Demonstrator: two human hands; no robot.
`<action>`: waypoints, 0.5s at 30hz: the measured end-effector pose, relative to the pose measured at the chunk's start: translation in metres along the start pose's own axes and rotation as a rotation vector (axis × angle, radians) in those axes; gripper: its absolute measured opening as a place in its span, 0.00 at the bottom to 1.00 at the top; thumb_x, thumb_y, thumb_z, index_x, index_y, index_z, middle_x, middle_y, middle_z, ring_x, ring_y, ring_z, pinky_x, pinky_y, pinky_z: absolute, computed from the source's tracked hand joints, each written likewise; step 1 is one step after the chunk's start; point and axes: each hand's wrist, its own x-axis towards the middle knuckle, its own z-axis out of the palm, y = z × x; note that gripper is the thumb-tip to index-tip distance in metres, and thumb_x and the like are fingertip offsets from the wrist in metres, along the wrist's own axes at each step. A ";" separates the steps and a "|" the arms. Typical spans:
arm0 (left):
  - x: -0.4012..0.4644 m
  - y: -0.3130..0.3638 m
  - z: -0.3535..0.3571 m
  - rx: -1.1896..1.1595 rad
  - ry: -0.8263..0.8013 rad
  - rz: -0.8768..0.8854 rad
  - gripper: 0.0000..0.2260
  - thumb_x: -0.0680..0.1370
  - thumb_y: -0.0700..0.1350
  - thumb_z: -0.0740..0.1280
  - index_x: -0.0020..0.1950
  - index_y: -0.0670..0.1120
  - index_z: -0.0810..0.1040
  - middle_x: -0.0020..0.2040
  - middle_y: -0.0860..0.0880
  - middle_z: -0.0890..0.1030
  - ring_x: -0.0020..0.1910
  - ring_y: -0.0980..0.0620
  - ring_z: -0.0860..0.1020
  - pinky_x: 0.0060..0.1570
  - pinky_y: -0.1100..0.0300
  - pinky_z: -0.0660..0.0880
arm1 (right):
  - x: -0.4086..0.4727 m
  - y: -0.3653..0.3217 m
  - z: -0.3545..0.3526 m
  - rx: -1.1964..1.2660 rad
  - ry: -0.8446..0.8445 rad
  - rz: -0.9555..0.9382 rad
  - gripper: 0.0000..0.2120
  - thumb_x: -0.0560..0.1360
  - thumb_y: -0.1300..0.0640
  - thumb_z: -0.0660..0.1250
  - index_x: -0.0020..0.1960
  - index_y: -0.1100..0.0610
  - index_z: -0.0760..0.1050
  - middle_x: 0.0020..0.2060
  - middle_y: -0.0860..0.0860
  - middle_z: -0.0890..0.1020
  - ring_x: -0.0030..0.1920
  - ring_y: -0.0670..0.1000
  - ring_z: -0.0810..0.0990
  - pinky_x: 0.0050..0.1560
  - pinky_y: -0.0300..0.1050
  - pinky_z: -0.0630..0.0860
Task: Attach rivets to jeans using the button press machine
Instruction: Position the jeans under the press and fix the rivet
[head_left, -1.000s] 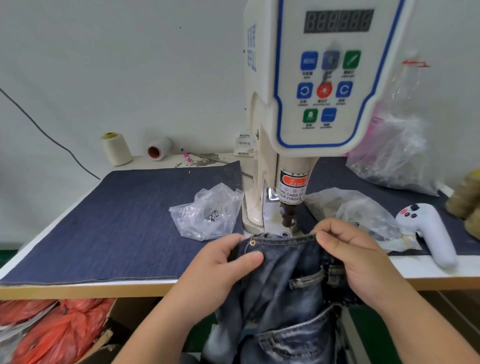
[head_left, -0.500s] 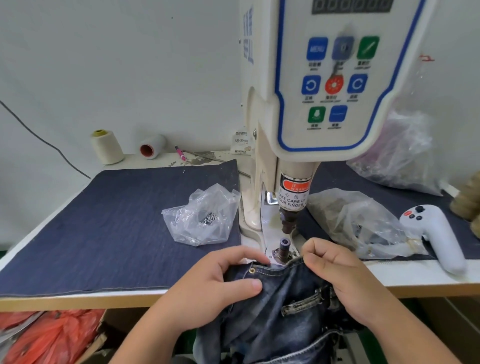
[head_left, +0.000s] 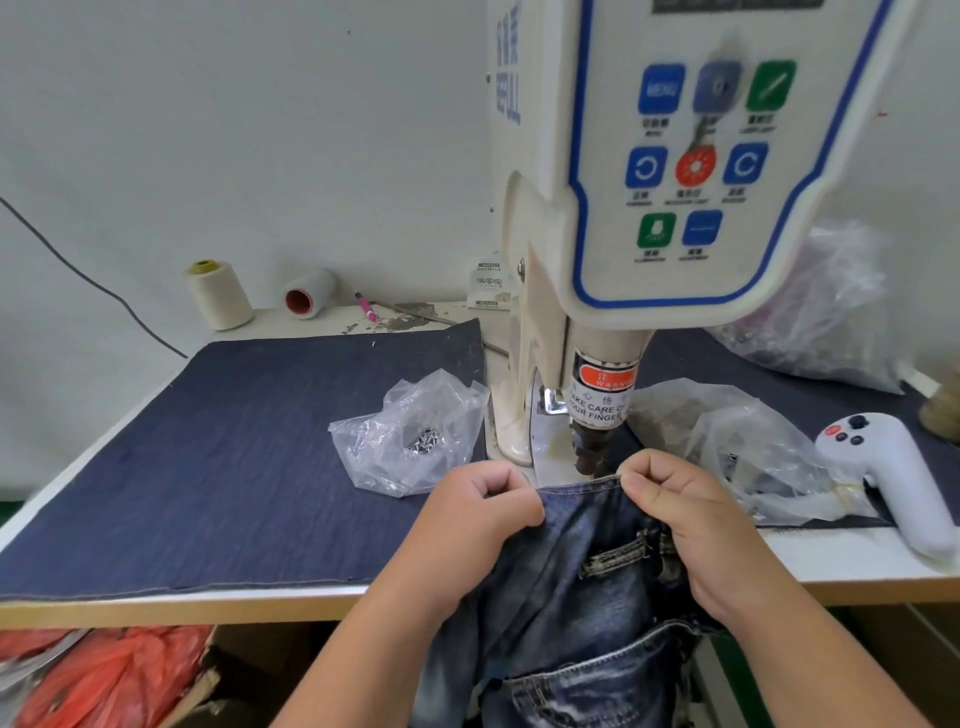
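Head view: the left hand (head_left: 475, 512) and right hand (head_left: 691, 514) each have curled fingers pinching the top edge of the jeans (head_left: 587, 571), stretched between them at the counter's (head_left: 156, 608) front edge, directly beneath the plunger of the button press machine (head_left: 597, 291). A clear bag of rivets (head_left: 415, 434) lies just left of the machine base, on the denim mat (head_left: 218, 447). The jeans hang down over the front edge.

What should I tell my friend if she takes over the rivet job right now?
Left hand pinches the jeans edge on one side; right hand pinches it on the other.
The edge lies stretched under the press head of the button press machine.
Bag of rivets sits left of the machine on the denim mat.
Done: jeans positioned. Left: press the rivet, minding fingers.
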 end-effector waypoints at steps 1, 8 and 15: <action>0.002 0.001 0.001 -0.054 -0.014 -0.022 0.06 0.60 0.49 0.69 0.32 0.49 0.74 0.34 0.46 0.71 0.35 0.48 0.65 0.35 0.56 0.61 | 0.000 0.000 -0.001 0.016 0.010 0.008 0.14 0.79 0.63 0.63 0.36 0.53 0.78 0.33 0.50 0.80 0.36 0.46 0.78 0.40 0.39 0.75; 0.012 -0.008 -0.006 -0.291 -0.134 -0.103 0.10 0.62 0.41 0.70 0.42 0.45 0.84 0.42 0.41 0.82 0.42 0.45 0.78 0.46 0.54 0.75 | 0.000 0.003 0.000 0.059 0.029 0.027 0.14 0.79 0.63 0.63 0.36 0.53 0.78 0.34 0.52 0.80 0.36 0.48 0.77 0.39 0.40 0.75; 0.014 -0.010 -0.005 -0.369 -0.113 -0.125 0.04 0.65 0.46 0.74 0.37 0.47 0.84 0.36 0.46 0.83 0.35 0.51 0.80 0.40 0.60 0.77 | 0.002 0.004 -0.001 0.038 0.029 0.018 0.14 0.79 0.63 0.63 0.37 0.53 0.78 0.34 0.52 0.80 0.37 0.47 0.78 0.39 0.38 0.76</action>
